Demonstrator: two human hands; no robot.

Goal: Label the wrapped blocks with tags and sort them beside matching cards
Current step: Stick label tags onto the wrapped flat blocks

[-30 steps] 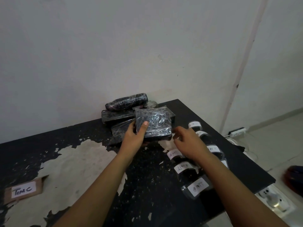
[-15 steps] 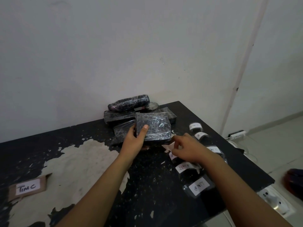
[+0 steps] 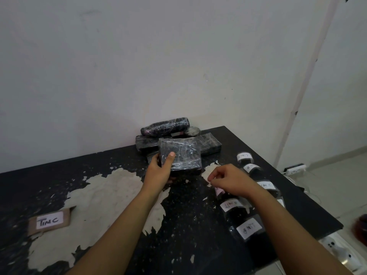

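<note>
My left hand (image 3: 158, 171) grips a black block wrapped in clear film (image 3: 184, 155) by its left edge, tilted up just above the table in front of the pile of wrapped blocks (image 3: 164, 128) by the wall. My right hand (image 3: 232, 180) hovers right of the block, fingers curled, thumb and forefinger pinching what looks like a small pale tag (image 3: 219, 191). A row of white handwritten tags (image 3: 249, 228) on dark film runs along the table's right side, partly hidden by my right forearm. A brown card marked "TIM C" (image 3: 49, 220) lies at the far left.
The black table (image 3: 188, 225) has large peeled pale patches and stands against a white wall. Its right edge drops to the floor, where a power strip (image 3: 341, 253), a second strip (image 3: 295, 168) and a dark red object (image 3: 360, 227) lie.
My right hand dropped from beside the block to the row of tags, then drew back toward me with its fingers curled. My left hand has kept hold of the block.
</note>
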